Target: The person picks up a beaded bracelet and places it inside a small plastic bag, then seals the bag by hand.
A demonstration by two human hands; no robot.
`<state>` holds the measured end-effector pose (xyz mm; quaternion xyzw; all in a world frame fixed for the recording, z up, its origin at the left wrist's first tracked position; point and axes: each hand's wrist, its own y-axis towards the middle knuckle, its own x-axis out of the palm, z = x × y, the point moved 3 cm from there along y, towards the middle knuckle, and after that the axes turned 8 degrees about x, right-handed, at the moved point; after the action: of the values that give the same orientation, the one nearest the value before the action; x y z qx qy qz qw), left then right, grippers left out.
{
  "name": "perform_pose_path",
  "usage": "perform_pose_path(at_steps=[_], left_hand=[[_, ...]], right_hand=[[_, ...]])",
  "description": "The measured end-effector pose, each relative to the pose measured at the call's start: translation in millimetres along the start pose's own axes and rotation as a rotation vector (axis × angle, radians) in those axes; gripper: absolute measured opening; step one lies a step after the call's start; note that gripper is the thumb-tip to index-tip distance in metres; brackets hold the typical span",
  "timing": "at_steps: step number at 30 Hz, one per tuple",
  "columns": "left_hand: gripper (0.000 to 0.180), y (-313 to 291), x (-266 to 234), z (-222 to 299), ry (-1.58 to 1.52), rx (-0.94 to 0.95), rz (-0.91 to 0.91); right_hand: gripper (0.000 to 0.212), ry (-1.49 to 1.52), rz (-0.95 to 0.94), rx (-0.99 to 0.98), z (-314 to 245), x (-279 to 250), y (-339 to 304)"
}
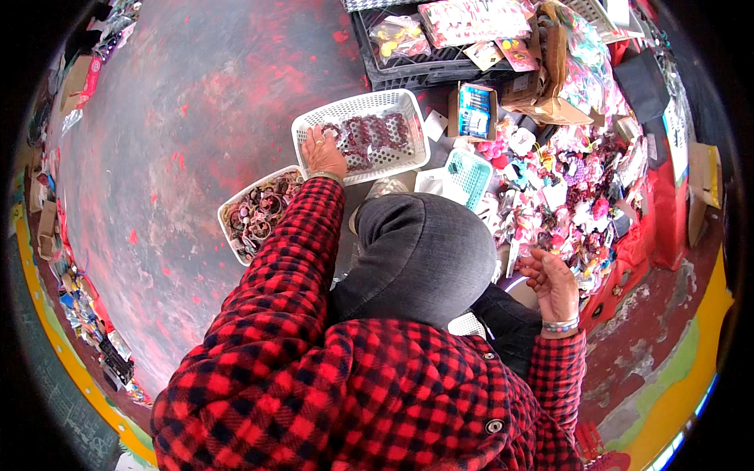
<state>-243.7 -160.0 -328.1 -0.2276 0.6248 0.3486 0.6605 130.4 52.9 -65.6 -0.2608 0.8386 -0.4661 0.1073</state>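
Observation:
My left hand (pixel 323 155) reaches into the left end of a white perforated basket (pixel 314 110), fingers stretched out and apart. Dark red beaded pieces (pixel 377 133) lie in rows on the basket's floor, the nearest beside my fingertips. Below it stands a smaller white basket (pixel 229 216), filled with brown and pink round hair ties (pixel 259 216); my left sleeve passes beside it. On the right my right hand (pixel 554 284) hangs palm up, fingers loosely bent and apart, near a heap of colourful hair accessories (pixel 565 196). I see nothing held in it.
A black crate (pixel 408 74) carrying bagged goods stands at the far side, with a cardboard box of blue packets (pixel 475 110) in front. A mint-green basket (pixel 469 174) sits beyond my knee (pixel 428 251). More goods line the left edge of the grey, red-stained floor (pixel 181 141).

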Motion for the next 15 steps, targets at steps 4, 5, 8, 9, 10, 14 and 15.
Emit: perform_pose_path(at_steps=[4,5,8,9,10,14,15], left_hand=[[0.035,3.9,2.4,2.6,-0.235,0.042,-0.476],[0.034,-0.3,4.0,8.3,-0.224,0.055,-0.521],[0.035,-4.6,21.3,6.6,-0.173,0.098,-0.538],[0.037,-3.5,21.6,6.7,-0.152,0.115,-0.526],[0.034,-2.3,21.4,7.0,-0.159,0.133,-0.524],[0.027,14.8,10.1,7.3,-0.087,0.107,-0.584],[0.026,19.6,9.5,5.8,-0.042,0.075,-0.614]], right_hand=[[0.029,0.023,0.011,-0.004,-1.8,2.1,-2.4],[0.029,0.023,0.009,-0.003,-2.0,2.1,-2.3],[0.029,0.007,-0.003,0.001,-1.1,1.3,-1.3],[0.029,0.001,-0.007,0.003,-0.1,1.0,-0.9],[0.029,0.002,-0.004,0.000,-0.4,1.8,-1.1],[0.030,0.004,0.007,0.003,-2.2,4.1,-3.1],[0.030,0.004,0.008,0.005,-2.1,3.3,-2.8]])
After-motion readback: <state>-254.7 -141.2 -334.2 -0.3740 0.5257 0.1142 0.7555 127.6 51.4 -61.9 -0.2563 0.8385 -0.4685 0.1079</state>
